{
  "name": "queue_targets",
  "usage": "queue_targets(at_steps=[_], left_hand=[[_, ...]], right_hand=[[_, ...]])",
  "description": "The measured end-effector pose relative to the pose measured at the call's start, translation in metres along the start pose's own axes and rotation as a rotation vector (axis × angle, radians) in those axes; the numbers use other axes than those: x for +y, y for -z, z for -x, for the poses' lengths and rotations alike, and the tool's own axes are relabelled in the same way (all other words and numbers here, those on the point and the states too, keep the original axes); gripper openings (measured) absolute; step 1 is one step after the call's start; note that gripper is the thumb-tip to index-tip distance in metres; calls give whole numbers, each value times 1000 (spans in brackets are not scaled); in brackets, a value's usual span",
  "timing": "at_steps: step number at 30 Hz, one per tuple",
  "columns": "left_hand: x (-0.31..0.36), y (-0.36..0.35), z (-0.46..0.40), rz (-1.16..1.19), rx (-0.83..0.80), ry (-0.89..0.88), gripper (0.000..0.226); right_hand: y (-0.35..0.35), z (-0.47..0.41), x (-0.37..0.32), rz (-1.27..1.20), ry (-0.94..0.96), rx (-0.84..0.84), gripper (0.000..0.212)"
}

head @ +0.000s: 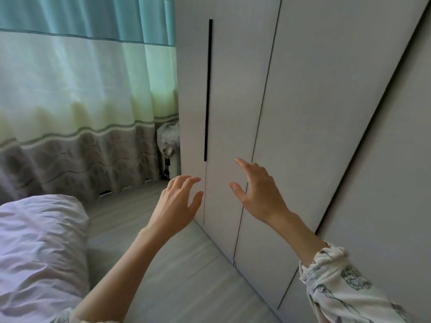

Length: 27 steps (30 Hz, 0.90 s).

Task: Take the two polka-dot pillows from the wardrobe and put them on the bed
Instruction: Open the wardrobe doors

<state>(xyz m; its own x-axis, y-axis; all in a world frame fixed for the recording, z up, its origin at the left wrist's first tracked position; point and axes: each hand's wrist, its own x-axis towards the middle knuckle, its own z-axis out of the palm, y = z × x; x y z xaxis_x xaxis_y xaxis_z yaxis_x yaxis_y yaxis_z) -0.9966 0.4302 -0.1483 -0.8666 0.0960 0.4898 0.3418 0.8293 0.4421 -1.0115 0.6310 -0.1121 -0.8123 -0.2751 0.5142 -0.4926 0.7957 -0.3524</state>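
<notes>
Both hands are raised before the closed wardrobe [303,113]. The left hand [179,201] is empty with fingers spread wide, its fingertips [198,179] near the seam below the black handle strip [208,89]. The right hand [258,190] is also empty and spread wide, just beside the next door seam. The bed [39,248], with white bedding, lies left of the left hand. No polka-dot pillows are visible; the doors are shut.
</notes>
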Motion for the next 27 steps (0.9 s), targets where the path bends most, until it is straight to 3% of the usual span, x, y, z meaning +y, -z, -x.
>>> queue_targets(at_steps=[8,18,27], left_hand=[[-88,-49,-164,-49,-5,21,39],[-186,-66,-375,114,-30,106,34],[-276,-127,-551,356,-112,12,37]], right_hand=[[-74,-168,69,-53,77,32,56],[-128,-376,134,36,80,45,55],[-202,-531,195,444,-58,93,58]])
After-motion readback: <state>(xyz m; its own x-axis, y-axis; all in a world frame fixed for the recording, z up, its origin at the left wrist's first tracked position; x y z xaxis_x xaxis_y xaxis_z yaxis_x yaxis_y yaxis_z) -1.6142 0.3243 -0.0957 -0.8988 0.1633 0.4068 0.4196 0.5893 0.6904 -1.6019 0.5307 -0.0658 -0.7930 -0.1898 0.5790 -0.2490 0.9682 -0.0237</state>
